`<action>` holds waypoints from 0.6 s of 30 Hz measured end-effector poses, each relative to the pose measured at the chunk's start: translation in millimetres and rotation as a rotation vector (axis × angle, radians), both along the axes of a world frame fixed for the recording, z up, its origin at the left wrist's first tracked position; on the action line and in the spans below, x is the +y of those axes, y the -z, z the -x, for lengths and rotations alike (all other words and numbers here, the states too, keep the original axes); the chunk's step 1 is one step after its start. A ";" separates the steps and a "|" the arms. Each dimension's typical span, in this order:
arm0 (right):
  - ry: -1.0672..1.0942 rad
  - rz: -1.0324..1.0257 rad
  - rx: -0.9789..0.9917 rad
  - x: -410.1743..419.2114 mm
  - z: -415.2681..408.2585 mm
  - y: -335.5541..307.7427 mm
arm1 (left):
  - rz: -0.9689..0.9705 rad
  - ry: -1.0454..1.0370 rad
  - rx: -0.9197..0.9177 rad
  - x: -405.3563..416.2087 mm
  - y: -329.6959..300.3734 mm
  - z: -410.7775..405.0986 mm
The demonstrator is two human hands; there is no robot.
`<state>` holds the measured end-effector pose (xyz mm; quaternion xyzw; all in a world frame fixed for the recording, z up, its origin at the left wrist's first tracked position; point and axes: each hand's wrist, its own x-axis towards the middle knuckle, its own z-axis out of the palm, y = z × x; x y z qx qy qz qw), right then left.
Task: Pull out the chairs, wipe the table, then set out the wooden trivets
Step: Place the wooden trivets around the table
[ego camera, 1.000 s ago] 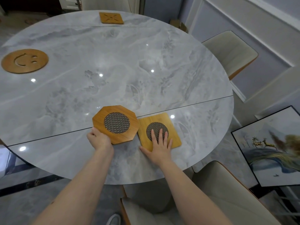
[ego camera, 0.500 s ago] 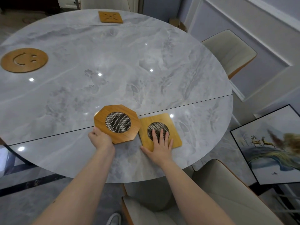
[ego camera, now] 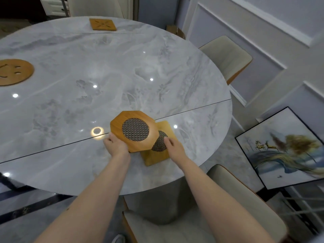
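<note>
Left hand (ego camera: 117, 146) curled on the near-left edge of an octagonal wooden trivet with a round metal-mesh centre (ego camera: 135, 131), gripping it at the rim; whether lifted clear or resting, hard to tell. Overlapping, under its right side, a square wooden trivet with a dark mesh circle (ego camera: 158, 151), flat on the near-right part of the round grey marble table (ego camera: 87, 95). Right hand (ego camera: 172, 146) lying on that square trivet, fingers fairly straight and close together, fingertips on the mesh, nothing pinched. Far left on the table, a round wooden trivet cut with a smiley face (ego camera: 14, 71), partly out of view; at the far edge, a square wooden trivet with slotted cut-outs (ego camera: 103, 24), both well apart from the hands. Cream upholstered chair (ego camera: 226, 57) off the right edge of the table, another cream chair (ego camera: 201, 216) near, below the arms. Framed painting of deer and trees (ego camera: 284, 148) leaning on the right.
</note>
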<state>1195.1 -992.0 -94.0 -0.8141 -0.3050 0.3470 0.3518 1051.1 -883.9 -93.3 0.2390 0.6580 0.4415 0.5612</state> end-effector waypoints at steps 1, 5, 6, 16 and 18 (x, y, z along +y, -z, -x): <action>0.047 -0.016 0.060 -6.5 -7.3 -6.8 | -0.005 0.022 -0.010 -7.1 -5.5 -10.1; 0.148 -0.092 0.226 -27.4 -39.7 -24.7 | -0.039 0.105 -0.016 -35.9 -18.4 -49.4; 0.158 -0.129 0.251 -37.3 -51.0 -29.8 | -0.054 0.119 -0.019 -49.2 -23.3 -63.7; 0.285 -0.169 0.231 -163.6 -203.0 -67.5 | -0.064 0.116 -0.163 -197.5 -60.2 -224.1; 0.305 -0.176 0.231 -189.3 -233.4 -72.8 | -0.039 0.119 -0.165 -222.3 -62.6 -254.2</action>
